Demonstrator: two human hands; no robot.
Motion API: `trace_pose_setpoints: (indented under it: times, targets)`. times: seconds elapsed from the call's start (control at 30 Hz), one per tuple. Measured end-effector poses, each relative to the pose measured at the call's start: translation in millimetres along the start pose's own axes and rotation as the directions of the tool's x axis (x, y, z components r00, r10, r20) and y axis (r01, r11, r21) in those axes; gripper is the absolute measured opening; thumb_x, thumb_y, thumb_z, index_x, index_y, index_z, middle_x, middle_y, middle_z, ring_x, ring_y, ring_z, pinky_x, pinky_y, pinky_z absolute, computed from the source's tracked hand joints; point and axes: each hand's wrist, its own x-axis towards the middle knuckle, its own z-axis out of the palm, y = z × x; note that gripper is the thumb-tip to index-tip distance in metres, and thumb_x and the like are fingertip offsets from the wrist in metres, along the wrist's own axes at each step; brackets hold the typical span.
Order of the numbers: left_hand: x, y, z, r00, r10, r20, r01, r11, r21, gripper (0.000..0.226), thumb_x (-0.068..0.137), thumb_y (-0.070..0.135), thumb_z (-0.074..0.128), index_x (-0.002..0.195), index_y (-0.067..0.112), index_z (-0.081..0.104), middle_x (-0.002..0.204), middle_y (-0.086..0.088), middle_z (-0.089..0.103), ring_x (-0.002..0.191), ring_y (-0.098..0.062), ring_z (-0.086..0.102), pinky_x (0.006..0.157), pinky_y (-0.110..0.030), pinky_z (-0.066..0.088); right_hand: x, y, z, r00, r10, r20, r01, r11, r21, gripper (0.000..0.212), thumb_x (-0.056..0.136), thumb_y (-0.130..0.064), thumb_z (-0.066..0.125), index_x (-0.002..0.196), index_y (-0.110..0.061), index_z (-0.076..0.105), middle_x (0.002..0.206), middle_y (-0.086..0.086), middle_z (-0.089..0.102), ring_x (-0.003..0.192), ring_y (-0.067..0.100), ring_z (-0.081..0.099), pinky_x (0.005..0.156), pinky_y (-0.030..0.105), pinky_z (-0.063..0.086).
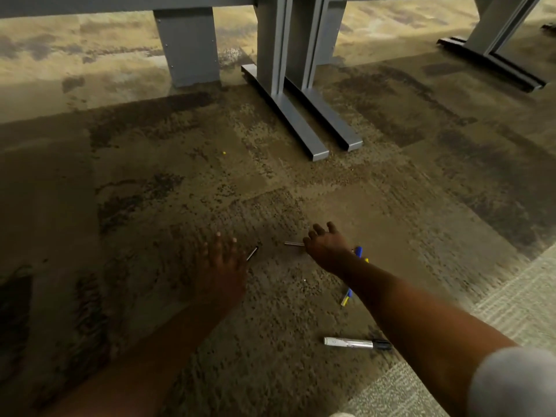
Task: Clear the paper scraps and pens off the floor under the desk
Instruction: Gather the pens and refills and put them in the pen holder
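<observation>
The pens lie scattered on the brown carpet [301, 191] in front of the grey desk feet [304, 127]. A thin dark pen [252, 253] lies just beside the left hand [221, 266], and a slim silver one [293, 243] shows at the thumb side of the right hand [326, 248]. A blue and yellow pen [346, 297] passes under the right forearm, and a silver marker with a black cap [356, 343] lies nearer to the person, well apart from the others.

The left hand is spread flat, fingers apart, and holds nothing. The right hand has loosely curled fingers above the silver pen; it probably does not grip it yet, but the hand hides the contact.

All these things are light, stiff and smooth, so they can roll or slip on a pinch. I judge it is best to take each one at the middle of the barrel, between thumb and two fingers, pressing a little into the soft carpet. The marker is thicker and easier to hold. I see no paper scraps, only a tiny yellow speck [223, 152] farther away.
</observation>
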Motion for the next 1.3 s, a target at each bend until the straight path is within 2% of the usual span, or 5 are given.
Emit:
trace_pose_setpoints:
  times: [0.17, 0.47, 0.73, 1.03, 1.3]
  targets:
    - [-4, 2, 16, 0.996, -0.044, 0.073, 0.046, 0.999, -0.025, 0.053, 0.09, 0.035, 0.039, 0.136, 0.009, 0.046, 0.153, -0.023, 0.028, 0.14, -0.053, 0.005, 0.11, -0.067, 0.004, 8, -12, 1, 0.996, 0.001, 0.089, -0.007, 0.998, 0.065, 0.027, 0.096, -0.024, 0.048, 0.12, -0.018, 0.058, 0.129, 0.009, 0.058, 0.131, 0.031, 0.041, 0.112, 0.057, 0.02]
    - [-9, 7, 13, 0.971, -0.146, 0.189, 0.163, 0.983, -0.081, 0.032, 0.09, 0.031, 0.053, 0.115, 0.013, 0.063, 0.135, -0.009, 0.05, 0.14, -0.049, 0.012, 0.104, -0.054, 0.034, 6, -28, 2, 0.986, -0.149, -0.074, 0.146, 0.988, -0.047, 0.019, 0.094, -0.014, 0.047, 0.104, -0.014, 0.063, 0.1, 0.01, 0.068, 0.101, 0.029, 0.061, 0.111, 0.055, 0.024]
    - [-24, -7, 16, 0.971, -0.172, 0.166, 0.187, 0.98, -0.075, 0.024, 0.088, 0.028, 0.05, 0.099, 0.018, 0.069, 0.124, -0.002, 0.056, 0.14, -0.046, 0.014, 0.099, -0.052, 0.04, -6, -84, -29, 0.801, -0.38, -0.462, 0.286, 0.922, -0.261, 0.01, 0.066, -0.005, 0.069, 0.069, -0.014, 0.073, 0.053, 0.0, 0.064, 0.056, 0.02, 0.064, 0.084, 0.046, 0.056]
    - [-40, -27, -7, 0.953, -0.152, 0.261, 0.194, 0.97, -0.146, 0.027, 0.094, 0.028, 0.045, 0.116, 0.028, 0.062, 0.143, 0.0, 0.042, 0.143, -0.042, 0.006, 0.114, -0.052, 0.024, -11, -130, -50, 0.764, -0.509, -0.396, 0.394, 0.855, -0.338, 0.016, 0.068, -0.007, 0.063, 0.064, -0.019, 0.073, 0.055, -0.004, 0.065, 0.063, 0.02, 0.068, 0.093, 0.046, 0.051]
    - [-39, -35, -7, 0.947, -0.026, 0.32, 0.056, 0.995, -0.086, 0.025, 0.095, 0.036, 0.042, 0.106, 0.028, 0.064, 0.118, 0.007, 0.063, 0.133, -0.017, 0.036, 0.117, -0.059, 0.004, -12, -164, -55, 0.731, -0.571, -0.373, 0.482, 0.82, -0.309, 0.004, 0.072, -0.02, 0.073, 0.073, -0.022, 0.075, 0.07, -0.003, 0.072, 0.073, 0.02, 0.07, 0.096, 0.045, 0.049]
